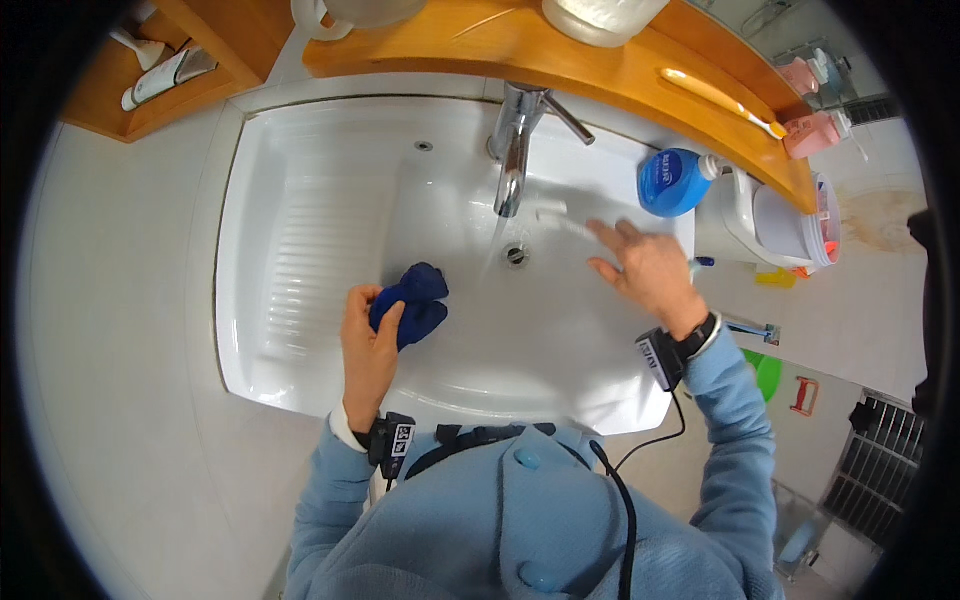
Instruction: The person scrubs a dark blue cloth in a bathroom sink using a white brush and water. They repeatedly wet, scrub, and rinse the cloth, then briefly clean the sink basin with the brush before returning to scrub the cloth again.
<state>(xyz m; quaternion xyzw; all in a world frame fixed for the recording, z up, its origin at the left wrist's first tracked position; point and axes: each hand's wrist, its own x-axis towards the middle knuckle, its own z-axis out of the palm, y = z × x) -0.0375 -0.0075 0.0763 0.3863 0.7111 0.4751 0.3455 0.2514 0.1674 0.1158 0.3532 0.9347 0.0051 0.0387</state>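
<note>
My left hand [367, 337] pinches a folded dark blue cloth item [411, 306] between thumb and fingers, over the left half of a white ceramic washbasin [465, 352]. A thin stream of water [495, 244] runs from the chrome faucet [513, 161] beside the round drain [516, 256]. On the right side of the basin, my right hand [637, 270] has its thumb and fingers apart. Its fingertips are by a slim white object [562, 221], blurred, whose kind I cannot tell; whether they touch it is unclear.
Ribbed washboard moulding [326, 262] fills the basin's left side. A blue pump bottle [671, 182] stands at the back right rim. Above hangs a wooden shelf [480, 52] with a toothbrush [724, 101] and a glass jar [600, 19]. A cable [652, 446] trails from my right wrist.
</note>
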